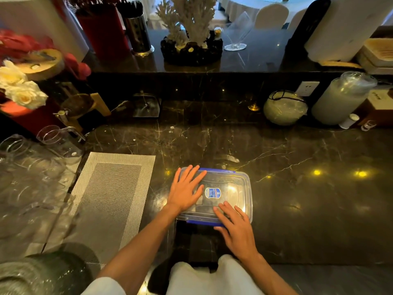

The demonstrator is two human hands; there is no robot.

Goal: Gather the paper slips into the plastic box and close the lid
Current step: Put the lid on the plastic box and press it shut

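Two bare hands press flat on the clear lid of a plastic box that sits on a dark marble counter, just right of a woven placemat. The left hand, fingers spread and grasping nothing, covers the lid's 9 o'clock end; the right hand, likewise open and flat, bears on the corner at 5 o'clock, beside a blue latch. No paper slips lie loose on the counter; whether any are inside cannot be told. The closing step appears underway. Next, the lid likely needs even pressure and its blue latches snapped down.
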